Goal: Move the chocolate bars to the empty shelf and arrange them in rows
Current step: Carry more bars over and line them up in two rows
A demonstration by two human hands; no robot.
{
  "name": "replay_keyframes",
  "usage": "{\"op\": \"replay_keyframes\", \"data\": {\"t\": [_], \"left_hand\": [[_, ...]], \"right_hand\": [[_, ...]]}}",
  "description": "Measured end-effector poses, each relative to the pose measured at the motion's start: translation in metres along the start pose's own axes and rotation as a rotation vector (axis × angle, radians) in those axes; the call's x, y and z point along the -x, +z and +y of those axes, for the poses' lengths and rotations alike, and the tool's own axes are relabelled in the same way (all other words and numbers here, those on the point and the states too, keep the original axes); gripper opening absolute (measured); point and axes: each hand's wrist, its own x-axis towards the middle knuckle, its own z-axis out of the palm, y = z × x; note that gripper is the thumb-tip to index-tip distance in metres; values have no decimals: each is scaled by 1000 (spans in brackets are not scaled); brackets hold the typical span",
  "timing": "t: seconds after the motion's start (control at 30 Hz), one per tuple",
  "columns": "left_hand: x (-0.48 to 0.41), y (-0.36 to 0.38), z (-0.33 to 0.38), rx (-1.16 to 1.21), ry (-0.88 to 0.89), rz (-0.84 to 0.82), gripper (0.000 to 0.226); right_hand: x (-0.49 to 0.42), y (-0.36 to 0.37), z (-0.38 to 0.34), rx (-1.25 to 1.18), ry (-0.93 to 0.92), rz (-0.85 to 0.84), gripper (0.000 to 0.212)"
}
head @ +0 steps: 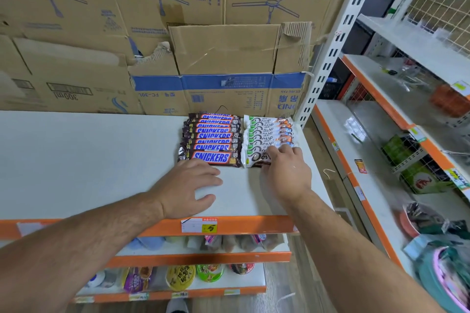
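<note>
The shelf [89, 160] is white with an orange front edge [254, 223] carrying a white and yellow price tag [199, 225]. The Snickers bars [211, 138] are dark brown with blue lettering outlined in white and red. The Dove bars [267, 134] are white with green, orange and brown patches. Behind stand tan cardboard boxes [178, 20] printed in blue.
</note>
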Motion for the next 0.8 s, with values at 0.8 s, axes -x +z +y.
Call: {"op": "replay_keyframes", "data": {"t": [0.8], "left_hand": [[88, -101, -57, 68, -329, -124, 48]], "right_hand": [[75, -41, -179, -184, -156, -305, 56]]}}
